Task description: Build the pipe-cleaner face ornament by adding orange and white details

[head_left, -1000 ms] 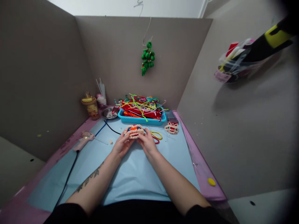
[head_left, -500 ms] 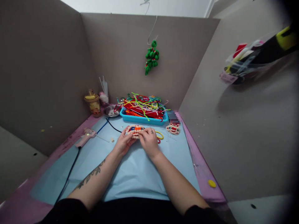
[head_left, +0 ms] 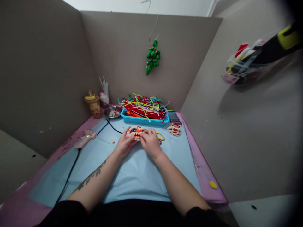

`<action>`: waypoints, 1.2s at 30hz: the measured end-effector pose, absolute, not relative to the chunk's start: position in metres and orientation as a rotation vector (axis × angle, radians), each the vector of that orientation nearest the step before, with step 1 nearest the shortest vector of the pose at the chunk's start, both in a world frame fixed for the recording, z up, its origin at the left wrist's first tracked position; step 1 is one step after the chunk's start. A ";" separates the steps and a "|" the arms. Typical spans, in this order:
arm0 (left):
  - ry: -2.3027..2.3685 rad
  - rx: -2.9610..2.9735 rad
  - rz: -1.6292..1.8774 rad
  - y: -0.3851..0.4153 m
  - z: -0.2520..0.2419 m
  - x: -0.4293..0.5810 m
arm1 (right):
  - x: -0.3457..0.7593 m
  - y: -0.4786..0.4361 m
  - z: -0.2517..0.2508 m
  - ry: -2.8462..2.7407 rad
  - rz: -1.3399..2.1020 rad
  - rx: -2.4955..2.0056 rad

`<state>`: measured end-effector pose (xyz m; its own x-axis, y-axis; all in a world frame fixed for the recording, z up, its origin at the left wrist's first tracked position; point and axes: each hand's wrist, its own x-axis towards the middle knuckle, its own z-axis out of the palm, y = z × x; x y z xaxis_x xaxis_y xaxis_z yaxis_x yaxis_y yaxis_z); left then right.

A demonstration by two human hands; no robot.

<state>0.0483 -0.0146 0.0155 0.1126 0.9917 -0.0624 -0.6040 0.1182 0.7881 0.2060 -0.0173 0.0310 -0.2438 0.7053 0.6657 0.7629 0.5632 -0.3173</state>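
Observation:
Between my hands, above the blue cloth, is a fuzzy pipe-cleaner face (head_left: 136,131) in cream, red and orange with blue eyes. My left hand (head_left: 124,144) is closed on its left side, thumb in front. The fingers of my right hand (head_left: 150,142) pinch its lower right edge, and they partly hide it. Just beyond my right hand lies a yellow pipe-cleaner loop (head_left: 161,136), with a bit of red under it. A similar cream and red pipe-cleaner face (head_left: 174,130) rests farther right on the cloth.
A blue tray (head_left: 144,120) heaped with pipe cleaners stands at the back. Left are a metal dish (head_left: 112,116), a lidded cup (head_left: 94,107) and a pink glue gun (head_left: 85,139) with a cord. A green ornament (head_left: 153,58) hangs behind; grey panels surround the table.
The whole view has shifted very slightly. Both hands keep their hold on the pipe-cleaner face, with hardly any movement of the right fingers.

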 end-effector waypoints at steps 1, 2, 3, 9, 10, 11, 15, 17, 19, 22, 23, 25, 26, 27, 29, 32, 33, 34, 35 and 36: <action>0.706 0.699 1.318 -0.014 0.015 0.048 | 0.206 -0.017 0.031 -1.995 -0.096 -1.183; 0.706 0.703 1.317 -0.014 0.015 0.048 | 0.207 -0.017 0.031 -2.001 -0.101 -1.185; 0.707 0.706 1.317 -0.014 0.015 0.048 | 0.207 -0.016 0.031 -2.009 -0.104 -1.184; 0.692 0.712 1.293 -0.014 0.013 0.048 | 0.210 -0.015 0.032 -2.051 -0.084 -1.139; 0.684 0.714 1.288 -0.014 0.013 0.048 | 0.210 -0.015 0.033 -2.055 -0.079 -1.137; 0.676 0.713 1.283 -0.014 0.014 0.048 | 0.210 -0.015 0.033 -2.058 -0.076 -1.136; 0.662 0.686 1.259 -0.015 0.016 0.047 | 0.210 -0.014 0.031 -2.061 -0.084 -1.126; 0.664 0.669 1.253 -0.015 0.016 0.046 | 0.209 -0.013 0.029 -2.051 -0.104 -1.117; 0.671 0.659 1.252 -0.015 0.016 0.046 | 0.209 -0.012 0.026 -2.029 -0.137 -1.114; 0.687 0.666 1.256 -0.014 0.016 0.046 | 0.207 -0.012 0.022 -2.014 -0.195 -1.118; 0.691 0.671 1.258 -0.015 0.016 0.046 | 0.207 -0.012 0.021 -2.017 -0.213 -1.121; 0.699 0.679 1.265 -0.015 0.016 0.046 | 0.205 -0.012 0.020 -2.028 -0.242 -1.135; 0.703 0.683 1.269 -0.015 0.016 0.046 | 0.205 -0.012 0.019 -2.033 -0.255 -1.146; 0.706 0.688 1.272 -0.015 0.015 0.046 | 0.204 -0.012 0.019 -2.035 -0.268 -1.155; 0.713 0.701 1.281 -0.016 0.015 0.047 | 0.203 -0.013 0.018 -2.044 -0.290 -1.161; 0.734 0.705 1.301 -0.015 0.015 0.048 | 0.203 -0.012 0.019 -2.052 -0.297 -1.142; 0.743 0.699 1.310 -0.015 0.016 0.048 | 0.204 -0.012 0.019 -2.052 -0.289 -1.132; 0.753 0.692 1.318 -0.015 0.016 0.049 | 0.204 -0.013 0.019 -2.051 -0.274 -1.123; 0.760 0.687 1.324 -0.016 0.017 0.049 | 0.205 -0.013 0.020 -2.047 -0.255 -1.115; 0.764 0.685 1.329 -0.016 0.017 0.049 | 0.205 -0.013 0.020 -2.042 -0.234 -1.108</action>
